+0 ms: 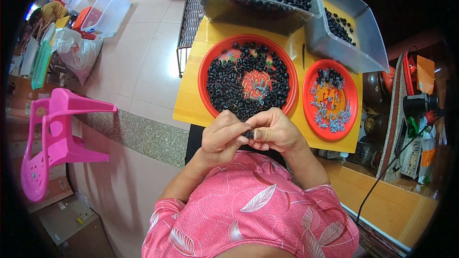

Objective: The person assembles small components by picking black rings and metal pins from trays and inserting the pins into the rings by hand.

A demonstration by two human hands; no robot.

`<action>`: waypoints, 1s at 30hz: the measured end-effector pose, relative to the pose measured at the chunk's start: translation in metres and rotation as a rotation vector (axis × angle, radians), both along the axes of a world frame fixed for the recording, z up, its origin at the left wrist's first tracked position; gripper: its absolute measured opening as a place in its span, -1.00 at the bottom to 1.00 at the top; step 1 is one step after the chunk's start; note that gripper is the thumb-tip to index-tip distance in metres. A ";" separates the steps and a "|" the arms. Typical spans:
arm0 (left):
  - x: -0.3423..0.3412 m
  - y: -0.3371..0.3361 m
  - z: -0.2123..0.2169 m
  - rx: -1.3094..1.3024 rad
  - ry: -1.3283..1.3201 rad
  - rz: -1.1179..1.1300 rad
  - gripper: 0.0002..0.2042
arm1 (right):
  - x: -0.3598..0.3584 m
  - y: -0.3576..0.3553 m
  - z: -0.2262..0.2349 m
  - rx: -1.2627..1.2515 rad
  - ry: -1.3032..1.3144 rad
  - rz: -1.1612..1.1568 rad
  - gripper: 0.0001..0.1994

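Just past my lap, my left hand (223, 136) and my right hand (277, 132) meet, fingertips pinched together on one small black round part (248, 134). Fingers cover most of that part. Right beyond them lies a round red tray (202, 62) spread with many small black ring-like parts (224, 82), plus a few silvery pieces near its middle. To its right, a smaller oval red tray (354, 96) holds small silvery metal pieces (336, 126) and a cluster of black parts (331, 76) at its far end.
A yellow board (189, 100) carries both trays. Behind stand a clear plastic bin (248, 13) full of black parts and a second bin (325, 50) with fewer. A dark thin tool (303, 56) lies between the trays. A pink stool (57, 134) stands left; a black cable (389, 167) hangs right.
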State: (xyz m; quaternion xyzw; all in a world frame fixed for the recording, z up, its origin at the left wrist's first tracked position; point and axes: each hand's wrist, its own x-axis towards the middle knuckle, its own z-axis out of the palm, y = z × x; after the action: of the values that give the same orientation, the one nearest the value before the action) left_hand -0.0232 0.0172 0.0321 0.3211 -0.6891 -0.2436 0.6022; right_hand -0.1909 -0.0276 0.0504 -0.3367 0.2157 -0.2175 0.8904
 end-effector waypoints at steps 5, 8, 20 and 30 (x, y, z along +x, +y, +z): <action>-0.001 -0.001 -0.004 -0.017 0.020 -0.001 -0.82 | 0.008 0.006 -0.004 -0.025 -0.002 -0.055 -0.80; -0.002 0.001 -0.007 0.010 -0.010 0.048 -0.83 | 0.009 0.005 -0.009 -0.056 -0.021 -0.064 -0.80; -0.004 -0.003 -0.007 0.193 -0.088 0.176 -0.68 | -0.003 -0.013 0.000 -0.023 0.144 -0.158 -0.84; 0.034 -0.095 -0.003 0.044 -0.466 0.414 -0.76 | -0.122 -0.159 0.033 -0.064 -0.339 -0.888 -0.78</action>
State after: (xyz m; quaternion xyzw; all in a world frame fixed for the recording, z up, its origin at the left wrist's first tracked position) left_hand 0.0108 -0.0782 0.0295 0.5147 -0.7231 -0.0505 0.4579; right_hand -0.3131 -0.1868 0.0837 -0.1993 0.1837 -0.6353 0.7231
